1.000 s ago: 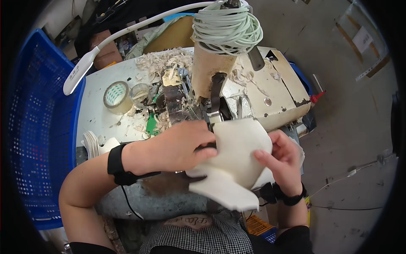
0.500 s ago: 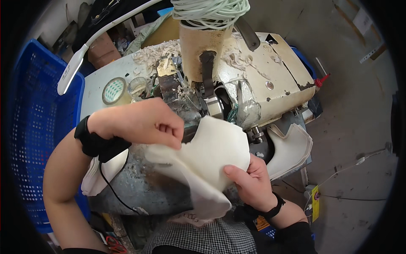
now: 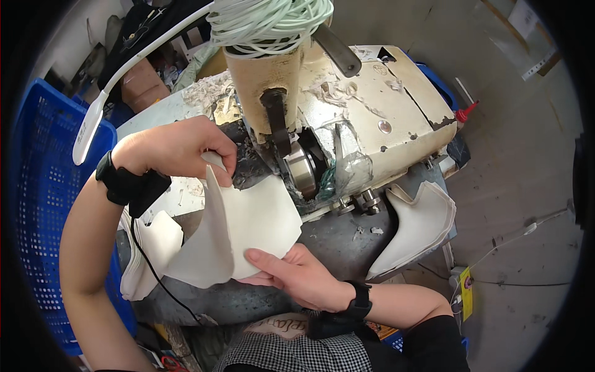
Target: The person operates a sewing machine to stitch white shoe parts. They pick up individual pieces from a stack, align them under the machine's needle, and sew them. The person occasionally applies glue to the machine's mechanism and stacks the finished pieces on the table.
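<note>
So a white sheet (image 3: 266, 214), bent along a crease with one flap raised, is held over the grey table (image 3: 338, 251), just in front of the machine's metal wheel (image 3: 302, 168). Its top edge is pinched by the left hand (image 3: 189, 152), that grip pretty much closed on it. The lower edge is clamped by the right hand (image 3: 304, 276), thumb on top, grip closed too. More white pieces are piled either side: a right stack (image 3: 418, 226) and a left stack (image 3: 152, 251), with a blue basket (image 3: 52, 223) beyond the left one.
</note>
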`<state>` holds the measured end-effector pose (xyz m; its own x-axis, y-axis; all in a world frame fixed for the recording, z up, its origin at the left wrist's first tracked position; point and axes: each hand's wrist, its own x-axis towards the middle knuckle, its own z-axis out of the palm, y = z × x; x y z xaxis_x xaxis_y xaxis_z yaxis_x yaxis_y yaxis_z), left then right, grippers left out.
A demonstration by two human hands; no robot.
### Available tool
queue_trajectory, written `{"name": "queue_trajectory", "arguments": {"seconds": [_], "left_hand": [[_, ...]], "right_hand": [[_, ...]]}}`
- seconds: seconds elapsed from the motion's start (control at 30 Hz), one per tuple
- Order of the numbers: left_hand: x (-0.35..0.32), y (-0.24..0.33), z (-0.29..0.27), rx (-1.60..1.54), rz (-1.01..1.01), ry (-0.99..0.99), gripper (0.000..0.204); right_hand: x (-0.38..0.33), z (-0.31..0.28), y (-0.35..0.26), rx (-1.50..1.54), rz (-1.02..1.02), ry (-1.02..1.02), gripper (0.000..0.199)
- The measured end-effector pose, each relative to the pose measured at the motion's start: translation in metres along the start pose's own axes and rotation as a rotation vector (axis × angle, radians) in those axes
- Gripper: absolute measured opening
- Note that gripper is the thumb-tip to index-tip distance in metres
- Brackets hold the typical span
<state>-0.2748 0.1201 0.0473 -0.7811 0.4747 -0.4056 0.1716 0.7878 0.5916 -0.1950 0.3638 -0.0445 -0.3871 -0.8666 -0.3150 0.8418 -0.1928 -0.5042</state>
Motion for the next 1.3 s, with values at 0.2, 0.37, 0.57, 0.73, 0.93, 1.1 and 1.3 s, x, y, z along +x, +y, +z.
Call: {"name": "queue_trajectory", "arguments": {"seconds": [0.2, 0.37, 0.57, 0.73, 0.93, 1.1, 1.3], "left_hand": [[0.004, -0.003, -0.002, -0.038, 0.038, -0.014, 0.023], [0.005, -0.006, -0.003, -0.003, 0.08, -0.006, 0.023], [0.016, -0.002, 0.001, 0.035, 0.224, 0.144, 0.021], [0.019, 0.007, 0.015, -0.011, 0.113, 0.286, 0.022], [0.018, 0.014, 0.032, -0.032, 0.079, 0.439, 0.021], [0.017, 0.021, 0.036, -0.03, 0.027, 0.419, 0.021], [0.018, 0.02, 0.037, -0.048, -0.113, 0.325, 0.026]], "right_hand": [[0.001, 0.002, 0.0, 0.056, 0.002, -0.015, 0.037], [0.003, 0.004, 0.002, 0.125, 0.022, -0.006, 0.035], [0.001, -0.001, -0.005, 0.115, -0.02, 0.094, 0.031], [-0.016, -0.015, -0.016, -0.152, -0.145, 0.236, 0.031], [-0.028, -0.035, -0.041, -0.507, -0.317, 0.331, 0.029], [-0.033, -0.041, -0.071, -0.73, -0.369, 0.364, 0.028], [-0.031, -0.024, -0.117, -1.032, -0.417, 0.394, 0.024]]}}
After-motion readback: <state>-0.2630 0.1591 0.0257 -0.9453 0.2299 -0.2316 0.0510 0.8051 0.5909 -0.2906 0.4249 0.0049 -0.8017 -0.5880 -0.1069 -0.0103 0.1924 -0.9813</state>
